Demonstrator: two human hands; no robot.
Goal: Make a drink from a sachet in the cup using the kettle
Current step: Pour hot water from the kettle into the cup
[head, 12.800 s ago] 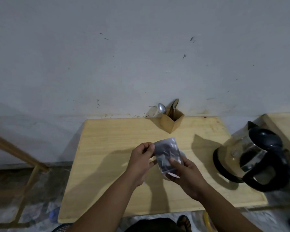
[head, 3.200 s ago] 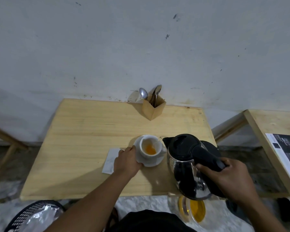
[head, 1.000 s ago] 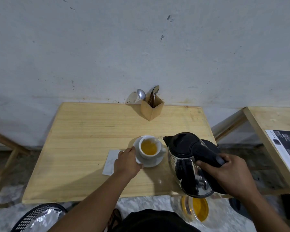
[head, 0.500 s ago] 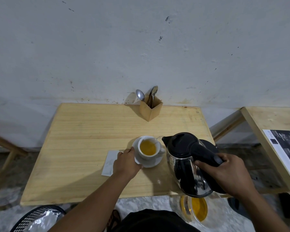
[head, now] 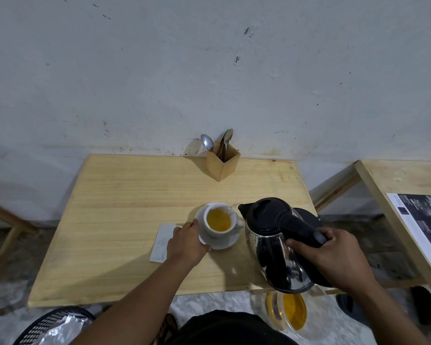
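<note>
**Kettle tipped over the cup**

The white cup (head: 219,219), holding orange-yellow liquid, stands on its saucer (head: 220,242) near the front right of the wooden table (head: 125,215). The right hand (head: 334,255) is wrapped tight around the black handle of the kettle (head: 274,240), whose spout is tilted at the cup's rim. The left hand (head: 186,242) pinches the saucer's edge, covering part of a white paper (head: 162,241). A wooden holder (head: 222,165) with spoons stands by the wall. A basket (head: 47,324) is cut off below.
</note>
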